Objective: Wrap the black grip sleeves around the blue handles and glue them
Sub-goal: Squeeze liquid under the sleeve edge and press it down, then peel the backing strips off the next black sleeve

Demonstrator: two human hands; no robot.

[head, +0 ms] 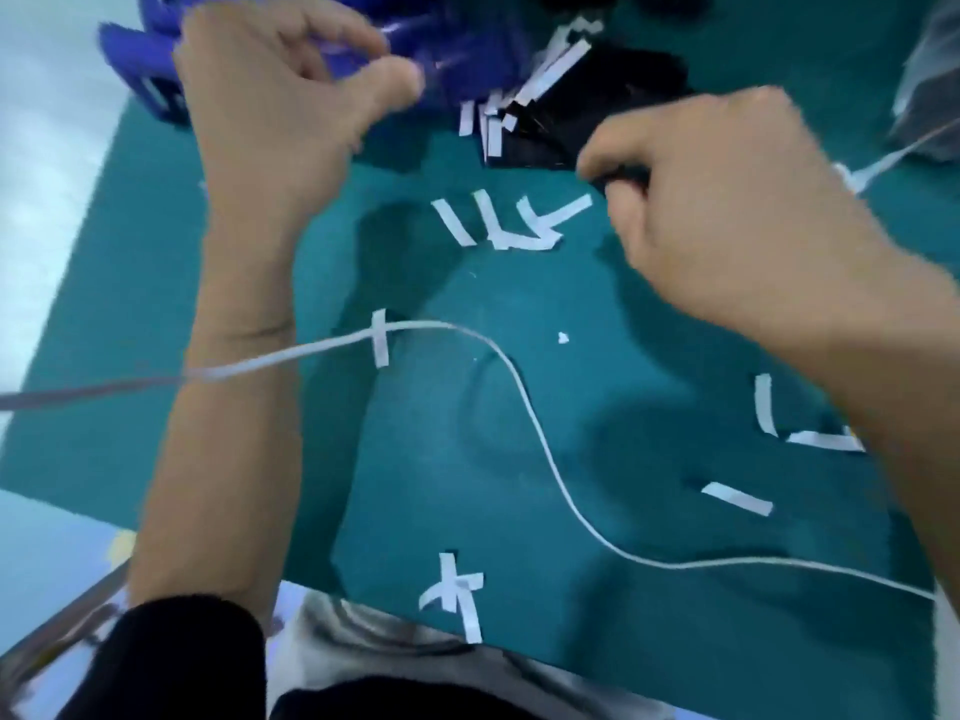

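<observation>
A heap of blue handles (457,49) lies at the far edge of the green mat (467,433). My left hand (280,90) is raised over that heap with its fingers curled; motion blur hides whether they hold a handle. Right of the heap sits a pile of black grip sleeves (587,106) with white backing strips. My right hand (727,215) reaches to the near edge of that pile and pinches a black grip sleeve (626,176) between thumb and fingers.
Peeled white backing strips (498,220) litter the mat in the middle, at the right and near my body. A thin white cable (530,407) curves across the mat from left to lower right. A clear plastic bag (930,90) lies at the far right.
</observation>
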